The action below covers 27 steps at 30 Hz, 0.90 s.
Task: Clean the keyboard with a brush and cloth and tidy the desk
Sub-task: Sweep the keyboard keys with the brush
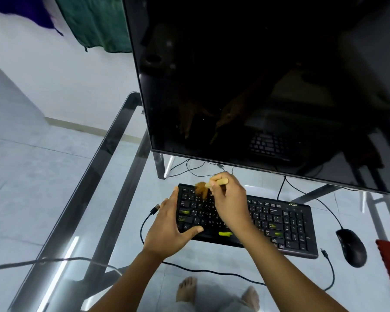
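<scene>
The right hand (229, 199) grips a brush (208, 185) — bristles on the keyboard (279, 221), top left. The left hand (169, 230), fingers straight, braces its left end.

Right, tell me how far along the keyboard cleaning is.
Done: nothing looks finished; green smears sit on several keys. In hand: the right hand holds the brush, with its bristles on the top-left keys of the keyboard, while the left hand rests on its left end. Left: brushing the other keys, wiping with the cloth (which I cannot pick out here), and tidying the loose cable and mouse on the glass desk.
</scene>
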Available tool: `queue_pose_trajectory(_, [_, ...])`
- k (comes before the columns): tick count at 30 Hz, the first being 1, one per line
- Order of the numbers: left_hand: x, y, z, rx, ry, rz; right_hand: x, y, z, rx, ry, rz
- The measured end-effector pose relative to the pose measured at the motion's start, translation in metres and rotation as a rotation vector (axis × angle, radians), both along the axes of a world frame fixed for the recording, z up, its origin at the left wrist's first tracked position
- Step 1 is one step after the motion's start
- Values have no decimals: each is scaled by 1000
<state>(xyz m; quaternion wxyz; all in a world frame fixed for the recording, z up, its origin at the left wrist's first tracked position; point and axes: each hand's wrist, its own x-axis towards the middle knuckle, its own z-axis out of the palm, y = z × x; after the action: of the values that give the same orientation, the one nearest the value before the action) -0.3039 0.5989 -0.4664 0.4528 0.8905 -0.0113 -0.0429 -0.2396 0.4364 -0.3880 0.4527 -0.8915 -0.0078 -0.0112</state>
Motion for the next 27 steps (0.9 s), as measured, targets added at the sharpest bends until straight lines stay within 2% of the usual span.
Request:
queue_pose_trajectory(2, [0, 0, 0, -3, -8, 2, 3, 4, 1, 54, -19, 13])
queue_pose_trajectory(5, [0, 2, -3, 7, 12, 6, 0, 14, 1, 29, 138, 178])
queue_pose_trajectory(7, [0, 1, -3, 5, 5, 6, 3, 14, 2, -36, 61, 111])
queue_pose_trajectory(9, [0, 0, -1, -2, 5, 12, 6, 13, 5, 12, -23, 33])
queue_pose_trajectory(12, [-1, 2, -6, 6, 24, 17, 2, 17, 2, 81, 106, 123])
queue_pose_trajectory(14, [-1, 2, -7, 8, 32, 24, 0, 18, -2, 1, 67, 110])
queue_pose_trajectory(17, [0, 0, -3, -13, 27, 32, -1, 14, -2, 45, -8, 22])
queue_pose_trajectory(20, [0, 2, -5, -12, 17, 30, -5, 10, 0, 9, 132, 141])
queue_pose_trajectory(23, [1, 2, -6, -23, 23, 29, -6, -8, 8, -36, 13, 4])
queue_pose_trajectory(24, [1, 1, -6, -31, 18, 28, -9, -15, 10, 23, 38, -1])
queue_pose_trajectory(26, [0, 4, -9, -52, -11, 30, -20, -23, 13, 199, 300, 70])
queue_pose_trajectory(27, [-1, 4, -11, -67, -19, 35, -26, -27, 13, 217, 414, 98])
